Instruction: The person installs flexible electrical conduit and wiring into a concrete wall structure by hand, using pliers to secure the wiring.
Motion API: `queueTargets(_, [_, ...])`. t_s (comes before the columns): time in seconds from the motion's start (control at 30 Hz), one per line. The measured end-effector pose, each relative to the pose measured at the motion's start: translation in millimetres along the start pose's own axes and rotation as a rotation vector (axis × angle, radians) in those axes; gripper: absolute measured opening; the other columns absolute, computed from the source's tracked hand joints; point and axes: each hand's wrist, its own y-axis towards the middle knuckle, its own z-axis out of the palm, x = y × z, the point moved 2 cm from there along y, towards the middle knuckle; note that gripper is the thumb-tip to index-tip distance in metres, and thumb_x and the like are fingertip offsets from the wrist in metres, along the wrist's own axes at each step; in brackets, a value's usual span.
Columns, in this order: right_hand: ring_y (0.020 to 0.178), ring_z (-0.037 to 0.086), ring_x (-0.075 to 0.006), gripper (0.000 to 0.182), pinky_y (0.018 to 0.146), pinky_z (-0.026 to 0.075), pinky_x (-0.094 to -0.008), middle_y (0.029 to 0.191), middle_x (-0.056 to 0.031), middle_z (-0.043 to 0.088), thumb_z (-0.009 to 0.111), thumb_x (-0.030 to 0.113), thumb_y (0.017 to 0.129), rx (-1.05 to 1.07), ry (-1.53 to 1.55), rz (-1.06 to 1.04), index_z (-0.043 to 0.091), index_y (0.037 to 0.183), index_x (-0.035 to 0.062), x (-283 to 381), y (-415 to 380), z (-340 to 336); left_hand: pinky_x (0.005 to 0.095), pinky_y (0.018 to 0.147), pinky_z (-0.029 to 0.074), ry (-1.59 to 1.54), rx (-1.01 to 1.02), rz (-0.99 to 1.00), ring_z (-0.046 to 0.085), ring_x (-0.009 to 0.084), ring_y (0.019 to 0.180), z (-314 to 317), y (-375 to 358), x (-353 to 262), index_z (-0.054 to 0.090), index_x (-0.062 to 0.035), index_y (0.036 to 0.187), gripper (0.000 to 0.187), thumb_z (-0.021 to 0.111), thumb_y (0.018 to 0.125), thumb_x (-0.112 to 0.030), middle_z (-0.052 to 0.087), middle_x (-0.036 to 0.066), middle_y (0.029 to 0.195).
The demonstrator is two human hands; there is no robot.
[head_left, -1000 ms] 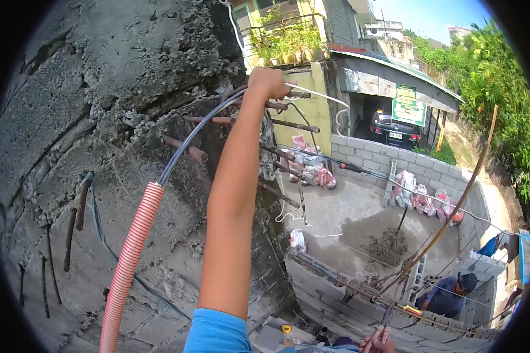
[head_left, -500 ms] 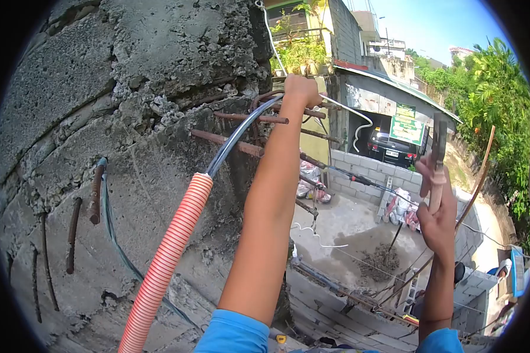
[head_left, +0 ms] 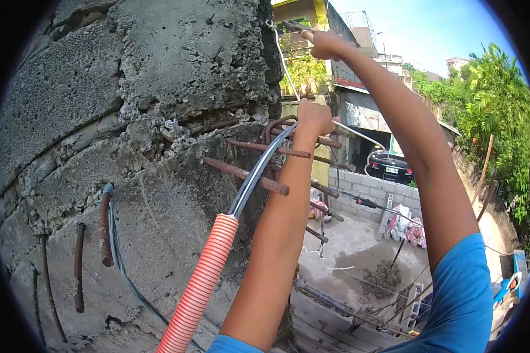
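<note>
Up by the rebar (head_left: 259,178), the left hand (head_left: 314,117) grips the cable (head_left: 259,176), which slants down-left; the right hand (head_left: 327,44), closed on a tool, is higher.

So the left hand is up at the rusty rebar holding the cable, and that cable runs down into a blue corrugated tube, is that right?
Not quite. In the head view the corrugated tube is orange with white ribs, not blue. The rest holds: the left hand is up at the rusty rebar sticking out of the concrete wall, gripping the cable that runs down into that tube.
</note>
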Motion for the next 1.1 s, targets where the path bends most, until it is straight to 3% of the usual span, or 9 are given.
queueTargets(0.07, [0.069, 0.066, -0.0304, 0.072, 0.057, 0.058, -0.0394, 0.112, -0.0188, 0.06, 0.043, 0.004, 0.076, 0.058, 0.002, 0.042, 0.031, 0.144, 0.0255, 11.5, 19.0, 5.8, 0.0401, 0.078, 0.04, -0.074, -0.093, 0.016, 0.064, 0.0324, 0.078, 2.2, 1.4, 0.4, 0.071, -0.0025, 0.077, 0.058, 0.046, 0.089, -0.054, 0.068, 0.016, 0.079])
queueTargets(0.13, [0.11, 0.044, -0.0409, 0.065, 0.088, 0.035, -0.0559, 0.132, -0.0185, 0.046, 0.043, 0.012, 0.08, 0.167, 0.065, 0.081, 0.033, 0.143, 0.0244, 18.4, 31.9, 9.4, 0.0404, 0.08, 0.04, -0.163, -0.167, 0.017, 0.063, 0.0347, 0.078, 0.9, 4.8, -0.8, 0.071, -0.0014, 0.074, 0.06, 0.046, 0.088, -0.054, 0.067, 0.019, 0.077])
queueTargets(0.2, [0.125, 0.04, -0.0449, 0.066, 0.101, 0.03, -0.0612, 0.14, -0.0187, 0.041, 0.042, 0.011, 0.08, 0.2, 0.024, 0.086, 0.033, 0.143, 0.0266, 27.4, 40.9, 10.2, 0.0408, 0.083, 0.039, -0.236, -0.212, 0.024, 0.063, 0.0364, 0.079, -1.1, 3.8, 0.0, 0.07, -0.0001, 0.071, 0.056, 0.049, 0.087, -0.05, 0.066, 0.021, 0.076])
queueTargets(0.27, [0.115, 0.053, -0.0425, 0.075, 0.095, 0.043, -0.0552, 0.137, -0.0194, 0.045, 0.04, 0.003, 0.076, 0.157, -0.124, 0.063, 0.03, 0.145, 0.0321, 31.5, 56.4, 17.8, 0.0419, 0.086, 0.037, -0.246, -0.236, 0.074, 0.064, 0.035, 0.078, 4.5, 8.1, 1.8, 0.07, -0.0012, 0.073, 0.058, 0.044, 0.091, -0.05, 0.067, 0.021, 0.077])
queueTargets(0.3, [0.13, 0.035, -0.0474, 0.074, 0.103, 0.03, -0.0623, 0.142, -0.0201, 0.039, 0.039, 0.004, 0.077, 0.194, 0.066, 0.041, 0.03, 0.145, 0.0323, 15.4, 97.8, 47.1, 0.0417, 0.087, 0.037, -0.281, -0.18, 0.064, 0.065, 0.0347, 0.078, -4.2, 2.5, -0.2, 0.07, -0.0017, 0.074, 0.049, 0.05, 0.086, -0.044, 0.067, 0.021, 0.077])
queueTargets(0.47, [0.129, 0.033, -0.0492, 0.062, 0.102, 0.027, -0.0656, 0.144, -0.0216, 0.035, 0.044, 0.016, 0.085, 0.112, 0.049, 0.475, 0.032, 0.144, 0.0284, 40.2, 118.1, 48.3, 0.0406, 0.086, 0.038, -0.327, -0.331, 0.111, 0.065, 0.0325, 0.08, 8.5, 7.9, 1.4, 0.071, -0.0036, 0.08, 0.032, 0.058, 0.073, -0.031, 0.068, 0.019, 0.08])
queueTargets(0.73, [0.133, 0.021, -0.0494, 0.052, 0.099, 0.019, -0.0722, 0.143, -0.0258, 0.027, 0.047, 0.025, 0.085, 0.157, 0.107, 0.338, 0.043, 0.136, 0.0376, 59.1, 55.0, 18.9, 0.0431, 0.084, 0.039, -0.339, -0.309, 0.142, 0.066, 0.0316, 0.084, 0.4, 3.1, -0.6, 0.071, -0.009, 0.091, 0.031, 0.056, 0.077, -0.032, 0.069, 0.017, 0.083])
queueTargets(0.87, [0.132, 0.02, -0.0535, 0.053, 0.099, 0.016, -0.0726, 0.142, -0.0298, 0.026, 0.048, 0.021, 0.083, 0.045, 0.179, 0.416, 0.046, 0.132, 0.0385, 60.9, 56.8, 31.8, 0.0521, 0.086, 0.041, -0.356, -0.287, 0.178, 0.059, 0.0375, 0.102, -0.5, 3.8, 1.1, 0.064, -0.0083, 0.106, 0.041, 0.064, 0.076, -0.036, 0.067, 0.017, 0.102])
queueTargets(1.1, [0.126, 0.028, -0.0599, 0.055, 0.099, 0.023, -0.0714, 0.137, -0.0373, 0.032, 0.057, 0.002, 0.071, 0.237, 0.169, 0.316, 0.055, 0.125, 0.0068, 72.6, 74.4, 11.6, 0.0505, 0.081, 0.042, -0.496, -0.597, 0.302, 0.065, 0.032, 0.09, -9.1, -7.7, -0.1, 0.065, -0.0154, 0.108, 0.034, 0.055, 0.083, -0.036, 0.069, 0.012, 0.097])
